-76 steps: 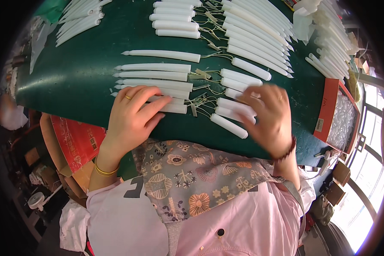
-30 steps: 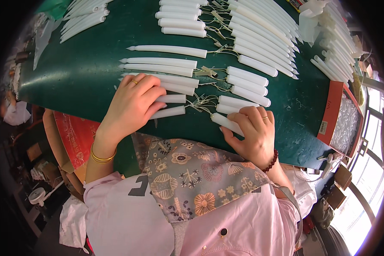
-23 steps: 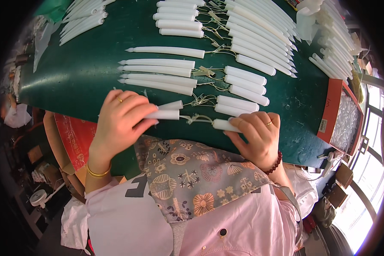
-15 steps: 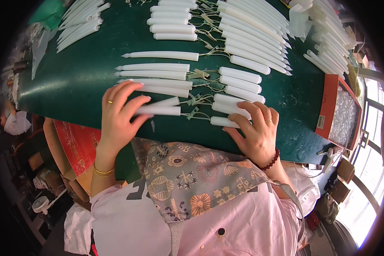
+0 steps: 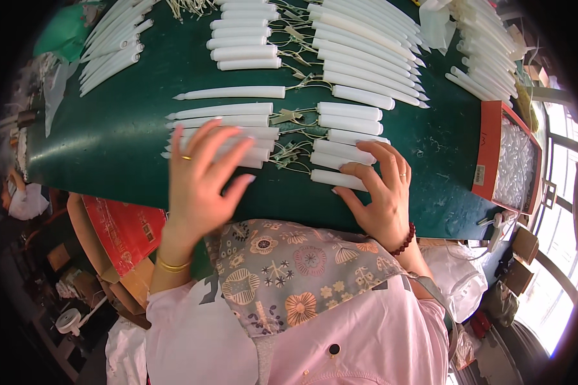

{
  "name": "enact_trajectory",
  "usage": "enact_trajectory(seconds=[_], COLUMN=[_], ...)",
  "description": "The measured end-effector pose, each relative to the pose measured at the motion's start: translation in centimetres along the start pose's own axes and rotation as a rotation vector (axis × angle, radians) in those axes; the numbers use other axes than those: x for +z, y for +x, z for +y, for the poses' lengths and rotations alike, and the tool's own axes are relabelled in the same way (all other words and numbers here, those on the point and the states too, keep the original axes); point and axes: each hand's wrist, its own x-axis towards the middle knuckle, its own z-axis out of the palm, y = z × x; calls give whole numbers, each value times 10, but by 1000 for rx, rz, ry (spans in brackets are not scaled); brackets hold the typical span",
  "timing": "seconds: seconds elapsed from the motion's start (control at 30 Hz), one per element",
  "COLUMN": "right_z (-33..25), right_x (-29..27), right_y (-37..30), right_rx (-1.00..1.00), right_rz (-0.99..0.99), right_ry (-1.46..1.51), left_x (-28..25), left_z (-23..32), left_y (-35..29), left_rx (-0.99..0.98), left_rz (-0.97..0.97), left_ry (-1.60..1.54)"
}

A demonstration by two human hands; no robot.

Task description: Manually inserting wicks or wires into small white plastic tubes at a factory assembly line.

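Note:
My left hand, slightly blurred, hovers or rests over the left ends of several white electric taper candles, fingers spread and partly hiding them. My right hand curls round the right part of the nearest short white tube, thumb on its near side and index finger on its far side. Its other fingers lie by the tube just beyond. Thin wires with small green circuit boards join the left candles to the right tubes.
On the green table, more wired white candles and tubes lie in rows at the far side. Loose white sticks lie far left. A red box of small clear pieces stands at right. Cardboard boxes sit below left.
My left hand has moved right and spread its fingers; the nearest candles now lie closer to the others in the row. My right hand stays by the nearest tubes.

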Motion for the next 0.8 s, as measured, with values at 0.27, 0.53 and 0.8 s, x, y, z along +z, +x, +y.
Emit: enact_trajectory(seconds=[0.27, 0.53, 0.8], right_z=[3, 2, 6], right_x=[5, 11, 4], right_y=[-3, -5, -3], right_rx=[-79, -88, -78], right_rz=[26, 46, 35], right_ry=[-77, -131, -119], left_x=[-2, 5, 7], left_z=[-40, -45, -10], left_y=[-22, -19, -31], left_rx=[0, 107, -109], left_rz=[-22, 57, 202], left_ry=[44, 63, -248])
